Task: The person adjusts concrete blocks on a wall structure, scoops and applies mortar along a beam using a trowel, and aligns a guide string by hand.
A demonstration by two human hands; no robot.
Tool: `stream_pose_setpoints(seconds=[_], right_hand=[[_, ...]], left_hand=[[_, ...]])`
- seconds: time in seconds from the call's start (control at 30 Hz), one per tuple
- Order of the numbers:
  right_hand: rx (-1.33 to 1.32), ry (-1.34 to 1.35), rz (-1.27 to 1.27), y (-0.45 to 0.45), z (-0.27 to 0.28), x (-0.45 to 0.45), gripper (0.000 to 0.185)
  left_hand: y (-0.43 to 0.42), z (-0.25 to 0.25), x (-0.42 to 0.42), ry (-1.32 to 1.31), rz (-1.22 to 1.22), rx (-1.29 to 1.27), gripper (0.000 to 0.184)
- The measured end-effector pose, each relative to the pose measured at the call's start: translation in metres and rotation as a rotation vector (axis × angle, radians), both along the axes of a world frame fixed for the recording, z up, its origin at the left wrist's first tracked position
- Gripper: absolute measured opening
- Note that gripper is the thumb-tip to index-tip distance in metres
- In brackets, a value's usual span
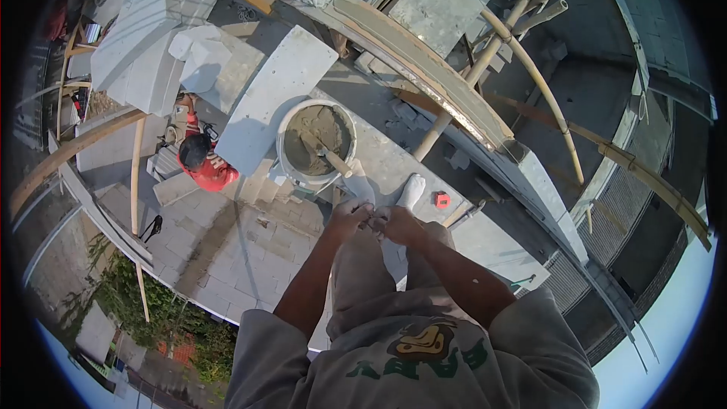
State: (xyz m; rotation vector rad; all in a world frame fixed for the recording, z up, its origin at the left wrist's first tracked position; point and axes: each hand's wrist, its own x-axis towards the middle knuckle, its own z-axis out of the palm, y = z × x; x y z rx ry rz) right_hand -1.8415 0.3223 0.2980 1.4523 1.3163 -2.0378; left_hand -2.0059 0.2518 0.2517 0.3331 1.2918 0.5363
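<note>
My left hand (350, 216) and my right hand (392, 225) are close together in front of my knees, fingers closed and bent inward. What they hold between them, if anything, is too small to make out. Just beyond them stands a white bucket (282, 153) with grey mortar (331, 123) inside. A trowel (333, 159) rests in the mortar, its handle over the rim on my side. My feet are on a pale ledge, and a small red tape measure (442, 199) lies to the right of them.
Below the ledge at left, a person in a red shirt (208, 170) reaches toward pale blocks (155, 38). Bamboo poles (541, 83) cross an open drop at right. A long slab (280, 91) lies left of the bucket. The ledge's edge drops off near my feet.
</note>
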Motion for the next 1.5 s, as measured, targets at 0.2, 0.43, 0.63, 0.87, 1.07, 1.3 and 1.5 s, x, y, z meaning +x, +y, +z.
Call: stream_pose_setpoints(seconds=[0.2, 0.43, 0.63, 0.87, 1.07, 1.3, 1.5], right_hand=[[-0.357, 0.092, -0.413, -0.007, -0.013, 0.048, 0.022], [-0.359, 0.088, -0.73, -0.04, -0.033, 0.141, 0.022], [-0.464, 0.238, -1.06, -0.071, -0.05, 0.186, 0.031], [-0.485, 0.219, -1.136, -0.104, -0.072, 0.227, 0.029], [-0.148, -0.147, -0.976, -0.138, -0.09, 0.263, 0.022], [-0.119, -0.479, -1.254, -0.199, -0.086, 0.297, 0.02], [0.044, -0.817, -1.016, -0.244, -0.093, 0.27, 0.025]], left_hand=[[0.02, 0.005, 0.035, -0.11, -0.023, -0.08, 0.036], [0.021, -0.012, 0.127, -0.061, -0.206, -0.061, 0.034], [0.04, -0.008, 0.188, -0.068, -0.197, -0.145, 0.033], [0.018, -0.035, 0.222, 0.104, -0.347, -0.113, 0.03], [0.036, -0.048, 0.255, 0.242, -0.33, -0.116, 0.028], [0.095, -0.069, 0.219, 0.432, -0.536, 0.077, 0.034], [0.133, -0.069, 0.195, 0.367, -0.653, 0.117, 0.025]])
